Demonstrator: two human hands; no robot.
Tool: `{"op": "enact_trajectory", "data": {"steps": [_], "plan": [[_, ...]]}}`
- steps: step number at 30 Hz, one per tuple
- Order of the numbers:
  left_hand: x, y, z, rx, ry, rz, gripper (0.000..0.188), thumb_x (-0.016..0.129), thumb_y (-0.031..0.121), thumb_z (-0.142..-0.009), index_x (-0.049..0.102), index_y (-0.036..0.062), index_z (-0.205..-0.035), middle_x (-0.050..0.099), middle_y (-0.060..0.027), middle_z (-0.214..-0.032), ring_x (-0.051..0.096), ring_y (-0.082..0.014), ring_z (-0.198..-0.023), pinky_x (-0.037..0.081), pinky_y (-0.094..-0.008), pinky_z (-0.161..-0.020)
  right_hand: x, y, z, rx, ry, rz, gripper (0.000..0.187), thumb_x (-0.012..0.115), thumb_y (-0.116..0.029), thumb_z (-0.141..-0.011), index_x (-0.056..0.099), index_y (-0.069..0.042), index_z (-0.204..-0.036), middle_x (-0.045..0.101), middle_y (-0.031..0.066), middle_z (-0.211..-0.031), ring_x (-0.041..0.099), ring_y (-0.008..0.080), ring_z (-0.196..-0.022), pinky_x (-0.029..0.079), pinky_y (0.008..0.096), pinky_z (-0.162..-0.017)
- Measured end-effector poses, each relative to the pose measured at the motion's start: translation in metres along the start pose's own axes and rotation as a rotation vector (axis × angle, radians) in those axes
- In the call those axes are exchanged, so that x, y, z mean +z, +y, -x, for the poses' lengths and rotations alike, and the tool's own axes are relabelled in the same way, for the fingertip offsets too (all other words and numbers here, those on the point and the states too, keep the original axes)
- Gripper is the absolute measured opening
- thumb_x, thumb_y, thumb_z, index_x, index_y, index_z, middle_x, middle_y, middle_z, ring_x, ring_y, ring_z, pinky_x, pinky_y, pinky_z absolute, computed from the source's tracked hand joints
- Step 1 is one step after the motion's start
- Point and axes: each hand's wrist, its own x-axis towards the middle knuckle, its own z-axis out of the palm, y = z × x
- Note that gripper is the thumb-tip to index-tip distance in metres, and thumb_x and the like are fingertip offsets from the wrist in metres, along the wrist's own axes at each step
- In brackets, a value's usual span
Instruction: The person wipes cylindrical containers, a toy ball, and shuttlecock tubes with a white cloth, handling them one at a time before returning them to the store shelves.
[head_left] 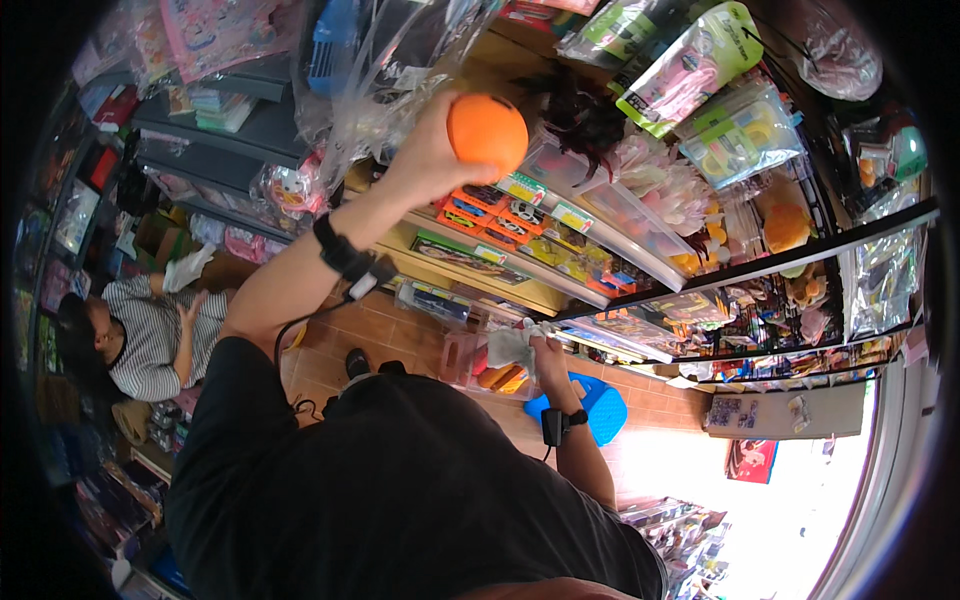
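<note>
My left hand (428,160) is raised and wrapped round a smooth orange ball (487,138), in front of the shelves. Lower and to the right, my right hand (548,362) grips a crumpled white cloth (512,345). Just below the cloth is a clear plastic bin (458,357) with orange and yellow things in it. Small boxed toy cars (485,215) line a shelf under the ball.
A blue plastic stool (592,408) stands on the tiled floor (400,335) by my right forearm. To the left, another person in a striped shirt (150,340) holds a white cloth (188,268). Packaged goods (690,65) hang at the upper right.
</note>
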Motion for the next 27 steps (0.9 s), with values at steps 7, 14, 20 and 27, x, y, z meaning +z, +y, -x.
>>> {"op": "enact_trajectory", "data": {"steps": [7,14,20,27], "plan": [[0.045,-0.031,-0.078,-0.222,0.102,-0.273,0.091,0.087,0.025,-0.064,0.038,-0.0005,-0.137,0.059,-0.0224,-0.127,0.058,-0.0369,-0.118,0.048,-0.0416,-0.098,-0.018,0.011,0.025,-0.056,0.067,0.135,0.027,0.057,-0.021,-0.090,0.064,-0.001,-0.107,0.065,0.0018,-0.094,0.059,0.0137,-0.085,0.047,0.0311,-0.076],[0.103,-0.098,-0.160,-0.248,0.094,-0.261,0.108,0.087,0.024,-0.069,0.020,-0.0067,-0.148,0.057,-0.0291,-0.130,0.058,-0.0396,-0.119,0.049,-0.0426,-0.099,-0.043,0.011,0.051,0.047,0.217,0.055,0.031,0.059,-0.028,-0.091,0.068,0.002,-0.093,0.062,0.0003,-0.079,0.055,0.0123,-0.072,0.045,0.0305,-0.065],[0.153,-0.149,-0.217,-0.200,0.147,-0.193,0.074,0.088,0.017,-0.065,0.052,0.0020,-0.128,0.065,-0.0177,-0.119,0.064,-0.0287,-0.109,0.051,-0.0380,-0.092,-0.070,0.052,0.046,0.098,0.268,-0.140,0.027,0.056,-0.022,-0.093,0.068,0.002,-0.096,0.067,0.0055,-0.084,0.066,0.0157,-0.072,0.053,0.0301,-0.062],[0.192,-0.175,-0.243,-0.346,0.101,-0.068,0.064,0.084,0.010,-0.071,0.053,0.0057,-0.127,0.065,-0.0135,-0.114,0.065,-0.0225,-0.095,0.055,-0.0369,-0.080,-0.086,0.058,0.060,0.129,0.340,-0.199,0.031,0.055,-0.024,-0.094,0.068,0.004,-0.098,0.069,0.0083,-0.089,0.068,0.0184,-0.074,0.056,0.0308,-0.062]]}}
